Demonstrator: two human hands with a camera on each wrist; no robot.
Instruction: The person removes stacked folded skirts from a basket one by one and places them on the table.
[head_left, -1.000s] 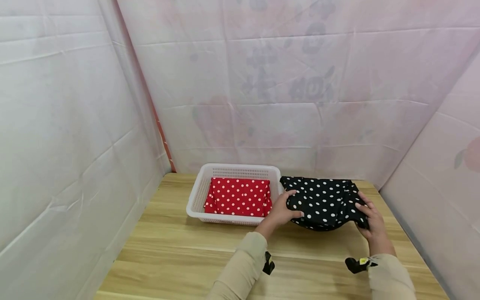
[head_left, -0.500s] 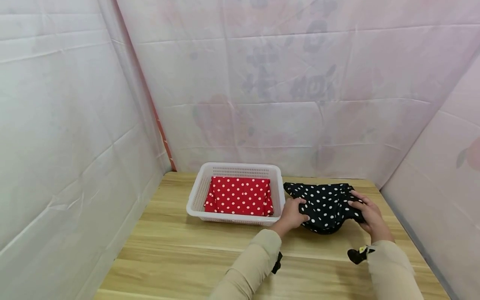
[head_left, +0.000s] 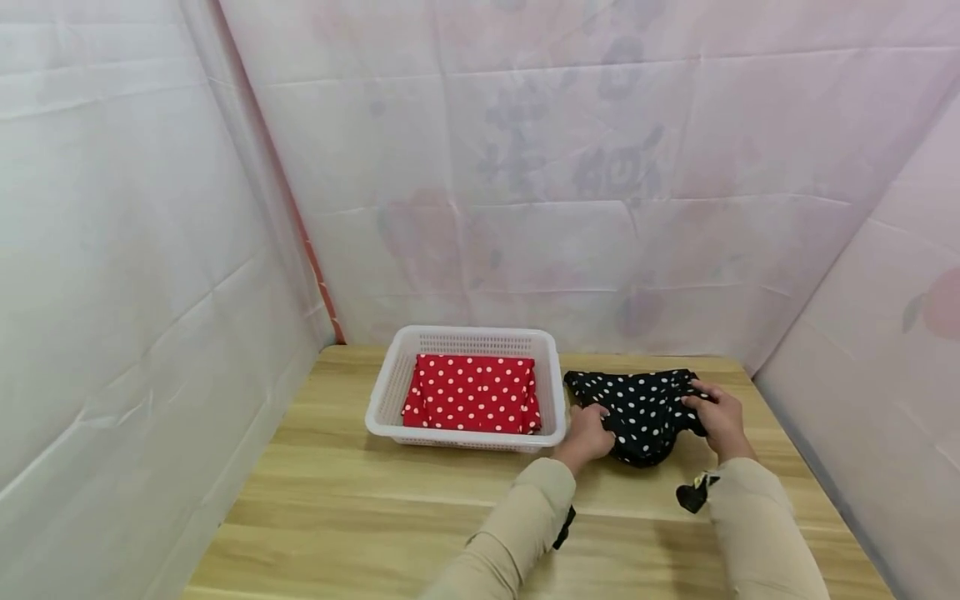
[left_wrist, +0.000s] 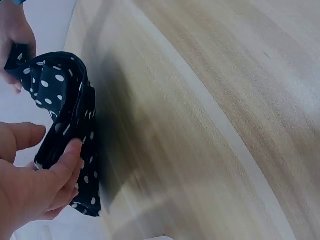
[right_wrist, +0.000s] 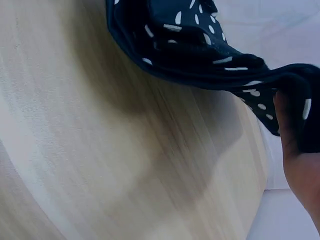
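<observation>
A folded black cloth with white polka dots (head_left: pixel 637 410) is held between my two hands, its middle sagging toward me over the wooden table. My left hand (head_left: pixel 587 435) grips its left side; in the left wrist view the fingers (left_wrist: pixel 65 172) lie against the folded layers, with the thumb on the other side. At the cloth's right end, my right hand (head_left: pixel 720 418) pinches the fabric, and in the right wrist view the black cloth (right_wrist: pixel 200 55) partly covers that hand. Left of it, a folded red cloth with white dots (head_left: pixel 472 393) lies inside a white plastic basket (head_left: pixel 384 431).
The basket stands close beside my left hand, near the table's back. Pale printed sheets hang behind the table (head_left: pixel 337 500) and on both sides. A small black device (head_left: pixel 692 497) is strapped at my right sleeve.
My hands have come closer together, the left moving right and the right moving left. Between them the black cloth has bunched narrower and bulges more toward me. The red cloth stays in the basket.
</observation>
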